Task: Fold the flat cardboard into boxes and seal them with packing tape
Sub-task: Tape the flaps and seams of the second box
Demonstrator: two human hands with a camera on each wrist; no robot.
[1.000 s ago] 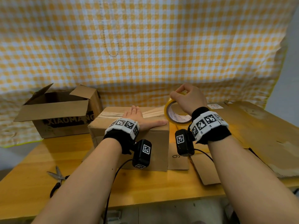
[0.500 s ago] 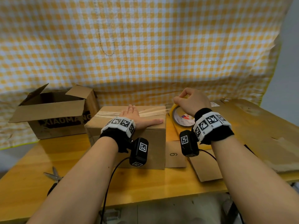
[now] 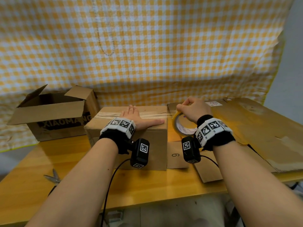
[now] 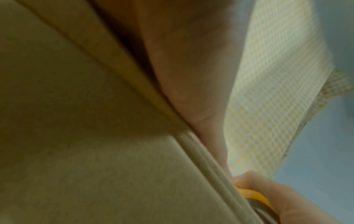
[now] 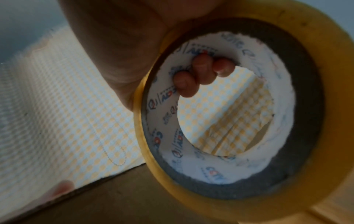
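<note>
A closed brown cardboard box [image 3: 152, 145] stands in the middle of the wooden table [image 3: 147, 185]. My left hand [image 3: 136, 118] lies flat on its top, fingers straight, thumb stretched along the near edge. A clear strip of tape [image 3: 157, 114] runs across the top seam toward the right edge. Just off that edge my right hand [image 3: 193, 108] grips a yellow tape roll [image 3: 180, 126]. In the right wrist view my fingertips [image 5: 201, 72] curl inside the roll's white core [image 5: 214, 169]. The left wrist view shows the box side [image 4: 95, 136] and the roll [image 4: 254, 197].
An open box printed XIAOMANG [image 3: 54, 118] stands at the back left. Flat cardboard sheets [image 3: 255, 128] cover the table's right side, and smaller flat pieces [image 3: 177, 154] lie beside the box. Scissors [image 3: 54, 177] rest near the front left edge. A checked cloth [image 3: 147, 54] hangs behind.
My right hand has lowered the tape roll from above the box's top edge to beside its right edge, drawing the strip flatter. The left hand stays pressed on the box.
</note>
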